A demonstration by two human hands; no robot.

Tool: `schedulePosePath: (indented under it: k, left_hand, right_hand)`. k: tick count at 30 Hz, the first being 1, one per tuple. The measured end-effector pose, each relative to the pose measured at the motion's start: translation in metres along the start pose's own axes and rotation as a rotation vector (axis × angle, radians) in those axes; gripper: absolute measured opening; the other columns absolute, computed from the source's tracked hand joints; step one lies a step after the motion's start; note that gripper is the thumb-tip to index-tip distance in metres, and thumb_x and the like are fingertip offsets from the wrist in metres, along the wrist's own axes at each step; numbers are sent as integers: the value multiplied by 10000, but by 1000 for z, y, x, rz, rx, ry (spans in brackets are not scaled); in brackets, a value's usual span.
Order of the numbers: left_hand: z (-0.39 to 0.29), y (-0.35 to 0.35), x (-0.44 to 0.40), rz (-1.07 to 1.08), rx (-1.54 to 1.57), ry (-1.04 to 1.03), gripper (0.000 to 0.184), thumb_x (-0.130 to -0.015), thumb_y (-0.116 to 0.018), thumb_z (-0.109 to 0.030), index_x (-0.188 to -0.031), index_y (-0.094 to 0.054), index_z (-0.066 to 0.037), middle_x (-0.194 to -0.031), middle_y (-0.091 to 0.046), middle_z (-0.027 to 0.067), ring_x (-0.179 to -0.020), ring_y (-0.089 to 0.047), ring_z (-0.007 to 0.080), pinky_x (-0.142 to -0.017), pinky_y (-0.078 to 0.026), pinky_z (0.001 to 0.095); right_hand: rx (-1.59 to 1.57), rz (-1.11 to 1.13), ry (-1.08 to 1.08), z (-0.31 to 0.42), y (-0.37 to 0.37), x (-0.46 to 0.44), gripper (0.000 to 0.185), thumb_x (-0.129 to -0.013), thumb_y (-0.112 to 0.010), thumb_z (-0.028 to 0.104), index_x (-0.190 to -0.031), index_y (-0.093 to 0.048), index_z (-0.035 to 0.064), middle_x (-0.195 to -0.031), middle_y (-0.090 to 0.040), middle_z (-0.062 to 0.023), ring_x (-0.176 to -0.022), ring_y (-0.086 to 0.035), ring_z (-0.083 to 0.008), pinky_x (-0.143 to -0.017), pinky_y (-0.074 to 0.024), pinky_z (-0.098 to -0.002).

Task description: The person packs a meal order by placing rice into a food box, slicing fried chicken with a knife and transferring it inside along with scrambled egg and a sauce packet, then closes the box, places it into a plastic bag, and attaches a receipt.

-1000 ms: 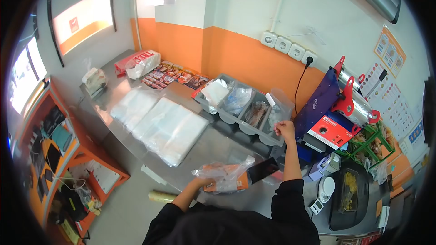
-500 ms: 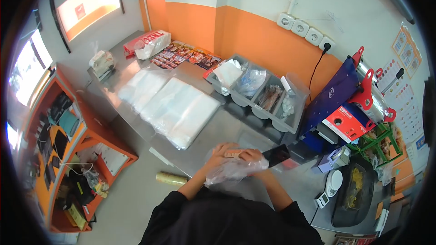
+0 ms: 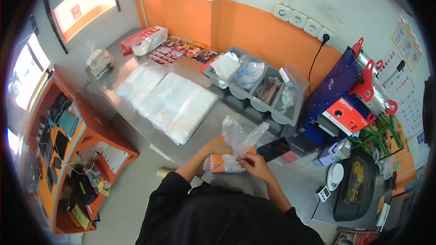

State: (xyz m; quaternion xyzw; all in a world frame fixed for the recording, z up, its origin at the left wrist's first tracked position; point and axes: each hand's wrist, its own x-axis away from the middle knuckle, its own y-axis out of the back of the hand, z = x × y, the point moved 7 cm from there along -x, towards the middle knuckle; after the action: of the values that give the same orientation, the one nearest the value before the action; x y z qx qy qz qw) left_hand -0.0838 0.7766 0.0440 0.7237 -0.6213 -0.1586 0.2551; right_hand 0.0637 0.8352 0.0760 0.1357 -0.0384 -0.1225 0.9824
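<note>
A clear plastic bag (image 3: pixel 239 137) stands gathered upward at the near edge of the steel table. Its bottom holds an orange-and-white packet (image 3: pixel 219 164), lying low against the tabletop. My left hand (image 3: pixel 217 146) is closed at the bag's left side, with its fingertips partly hidden by the plastic. My right hand (image 3: pixel 256 165) pinches the bag's neck from the right, just above the packet. Close to my right hand lies a dark phone (image 3: pixel 273 149), flat on the table.
Stacks of clear plastic bags (image 3: pixel 181 104) lie to the left. Behind is a grey divided bin (image 3: pixel 259 84) holding bagged items. A blue machine (image 3: pixel 329 81), a white scale (image 3: pixel 334 177) and a black tray (image 3: pixel 338 211) stand on the right. An orange shelf (image 3: pixel 91 131) is at far left.
The bag's top has been drawn up and gathered. Both hands, earlier close together on top of the packet, have moved apart; the right now pinches the neck.
</note>
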Motion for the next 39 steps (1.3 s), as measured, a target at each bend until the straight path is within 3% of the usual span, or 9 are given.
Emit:
schedulePosePath:
  k: [2, 4, 7, 10, 20, 23, 25, 29, 39]
  left_hand:
    - [-13, 6, -6, -47, 49, -61, 428, -588, -711, -238, -992, -669, -102, -938, -663, 169, -845, -632, 346, -757, -495, 414]
    - [-11, -3, -16, 26, -257, -53, 385, -616, -684, -238, -970, -656, -90, -900, -659, 167, -794, -628, 333, -724, -491, 408]
    - [-38, 6, -11, 79, -362, 44, 404, -626, -678, -299, -985, -647, -117, -901, -663, 166, -795, -630, 359, -720, -496, 423]
    - [-26, 0, -19, 57, -329, 92, 446, -539, -738, -257, -950, -680, -92, -876, -668, 181, -829, -649, 347, -744, -511, 409]
    - [-9, -1, -11, -57, -299, 252, 410, -543, -730, -261, -872, -676, -23, -844, -667, 207, -807, -656, 354, -731, -524, 404]
    - [-10, -1, -11, -64, -304, 222, 379, -555, -720, -235, -844, -666, 3, -799, -670, 201, -780, -668, 327, -706, -532, 382]
    - [-5, -10, -10, 107, -125, 275, 357, -630, -679, -293, -920, -669, -84, -775, -679, 135, -715, -675, 272, -667, -529, 372]
    - [-9, -11, -6, 45, -91, 235, 309, -623, -672, -230, -886, -670, -68, -708, -673, 113, -649, -677, 223, -626, -532, 340]
    - [-6, -9, -4, -101, -221, 253, 343, -578, -671, -220, -872, -658, -43, -784, -656, 194, -755, -647, 361, -695, -517, 408]
  right_hand:
    - [-49, 29, 49, 1, -2, -3, 156, -887, -582, 51, -1010, -649, -17, -796, -663, -43, -727, -621, -84, -641, -474, -231]
    - [-99, 55, 95, 4, -6, -3, 161, -889, -582, 48, -1014, -649, -27, -799, -671, -38, -734, -633, -90, -653, -484, -230]
    - [-59, 17, 17, 0, -11, -1, 167, -881, -596, 42, -1022, -657, -23, -797, -680, -52, -729, -644, -101, -647, -494, -227]
    - [-50, -86, 21, -12, -11, -1, 154, -864, -632, 65, -987, -667, -22, -814, -686, -62, -720, -649, -103, -633, -501, -226]
    - [-43, -253, 13, -20, -12, 1, 132, -836, -678, 78, -913, -664, -28, -765, -670, -49, -646, -607, -82, -600, -483, -214]
    - [-1, -261, 29, -27, -15, 2, 127, -828, -691, 74, -903, -662, -25, -772, -662, -34, -665, -591, -66, -607, -475, -211]
    - [23, -265, 55, -27, -16, 2, 122, -823, -698, 71, -894, -662, -22, -774, -657, -25, -675, -581, -57, -611, -470, -209]
    - [-84, -259, 53, -28, -17, 3, 105, -811, -710, 57, -874, -661, -12, -768, -643, -9, -682, -564, -45, -618, -458, -207]
    - [-4, -342, 101, -26, -16, 4, 123, -795, -727, 68, -855, -660, -15, -745, -642, -7, -645, -554, -44, -591, -453, -202]
